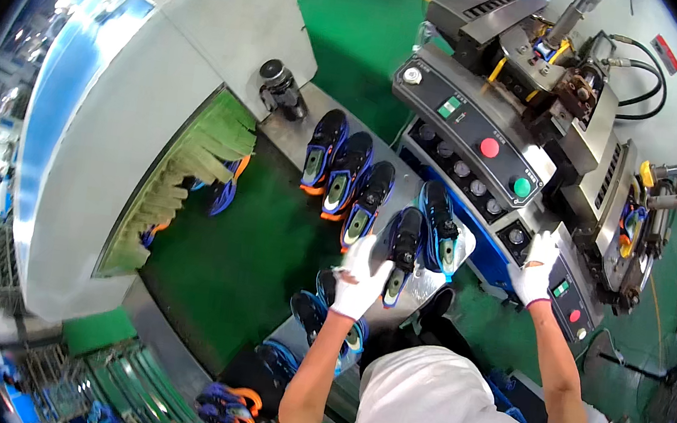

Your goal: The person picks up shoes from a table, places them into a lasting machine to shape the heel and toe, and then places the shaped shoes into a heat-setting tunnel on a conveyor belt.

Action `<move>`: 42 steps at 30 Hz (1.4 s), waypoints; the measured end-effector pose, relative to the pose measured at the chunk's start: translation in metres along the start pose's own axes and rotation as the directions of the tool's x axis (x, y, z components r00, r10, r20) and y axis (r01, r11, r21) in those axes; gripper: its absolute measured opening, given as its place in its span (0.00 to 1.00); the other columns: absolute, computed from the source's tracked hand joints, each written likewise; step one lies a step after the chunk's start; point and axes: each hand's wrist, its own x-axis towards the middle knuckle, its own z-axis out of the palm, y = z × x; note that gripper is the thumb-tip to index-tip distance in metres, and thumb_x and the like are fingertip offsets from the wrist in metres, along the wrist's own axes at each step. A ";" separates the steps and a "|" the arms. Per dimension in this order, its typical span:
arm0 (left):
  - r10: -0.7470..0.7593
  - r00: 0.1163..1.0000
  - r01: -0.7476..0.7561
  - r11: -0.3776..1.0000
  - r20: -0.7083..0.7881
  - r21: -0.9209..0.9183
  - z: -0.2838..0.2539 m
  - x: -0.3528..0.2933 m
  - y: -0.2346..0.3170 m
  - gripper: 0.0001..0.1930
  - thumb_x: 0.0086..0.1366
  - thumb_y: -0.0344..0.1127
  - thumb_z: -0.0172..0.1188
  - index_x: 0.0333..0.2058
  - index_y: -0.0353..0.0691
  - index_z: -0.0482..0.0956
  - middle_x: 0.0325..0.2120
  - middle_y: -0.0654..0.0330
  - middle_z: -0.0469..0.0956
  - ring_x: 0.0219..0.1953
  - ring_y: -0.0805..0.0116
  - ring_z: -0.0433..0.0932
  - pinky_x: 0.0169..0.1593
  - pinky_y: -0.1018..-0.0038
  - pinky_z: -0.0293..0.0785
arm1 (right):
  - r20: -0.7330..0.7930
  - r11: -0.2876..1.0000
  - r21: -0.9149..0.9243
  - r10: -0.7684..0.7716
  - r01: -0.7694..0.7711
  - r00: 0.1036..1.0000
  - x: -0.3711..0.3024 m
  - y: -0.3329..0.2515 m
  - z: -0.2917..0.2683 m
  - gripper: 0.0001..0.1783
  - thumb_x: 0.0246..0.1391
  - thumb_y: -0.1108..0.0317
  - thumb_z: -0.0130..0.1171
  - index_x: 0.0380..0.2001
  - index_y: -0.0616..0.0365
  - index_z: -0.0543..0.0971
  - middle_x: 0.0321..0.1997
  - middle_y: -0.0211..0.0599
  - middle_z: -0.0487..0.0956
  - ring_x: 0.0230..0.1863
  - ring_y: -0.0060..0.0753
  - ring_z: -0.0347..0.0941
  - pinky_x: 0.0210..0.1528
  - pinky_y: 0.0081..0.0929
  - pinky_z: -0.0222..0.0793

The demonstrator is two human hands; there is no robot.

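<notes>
My left hand [359, 281], in a white glove, is open beside a black shoe [405, 240] on the metal ledge. Its thumb reaches toward the shoe's heel end; I cannot tell if they touch. My right hand [534, 271], also gloved, rests open at the edge of the machine's dark control panel [555, 251], near a round dial [516, 236]. To the right of the first shoe lies a black shoe with light blue trim [438, 223]. Farther up the ledge, several black shoes with blue and orange soles [349, 175] stand in a row.
A grey machine housing [156, 49] with a green strip curtain [193, 170] stands at left, more shoes behind it. A dark flask [282, 88] is on the ledge's far end. The press machine [538, 75] has a red button [489, 148] and a green button [521, 187]. More shoes [308, 313] lie near my left forearm.
</notes>
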 end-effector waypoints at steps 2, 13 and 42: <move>-0.075 0.983 0.061 0.994 -0.169 -0.091 -0.028 0.016 -0.014 0.36 0.61 0.40 0.72 0.62 0.29 0.68 0.59 0.37 0.72 0.63 0.40 0.71 0.67 0.55 0.67 | 0.065 0.949 0.314 -0.048 0.025 0.997 -0.014 -0.079 -0.034 0.41 0.50 0.59 0.69 0.65 0.66 0.69 0.68 0.63 0.69 0.72 0.61 0.63 0.73 0.50 0.58; -0.123 0.992 0.092 0.891 0.041 0.445 0.018 0.099 -0.098 0.45 0.57 0.56 0.68 0.64 0.28 0.65 0.55 0.38 0.78 0.53 0.41 0.81 0.59 0.55 0.74 | 0.486 0.490 0.590 0.421 -0.642 0.766 -0.048 -0.319 0.135 0.45 0.43 0.58 0.74 0.63 0.65 0.69 0.47 0.54 0.83 0.49 0.57 0.81 0.55 0.43 0.76; 0.453 -0.047 -0.030 0.890 0.890 -0.454 0.249 -0.231 0.425 0.29 0.59 0.32 0.75 0.57 0.31 0.75 0.48 0.58 0.79 0.45 0.69 0.76 0.51 0.68 0.76 | 0.026 0.044 0.980 0.937 0.192 -0.347 -0.531 -0.004 -0.182 0.35 0.52 0.69 0.73 0.63 0.62 0.74 0.58 0.34 0.80 0.55 0.26 0.74 0.62 0.31 0.71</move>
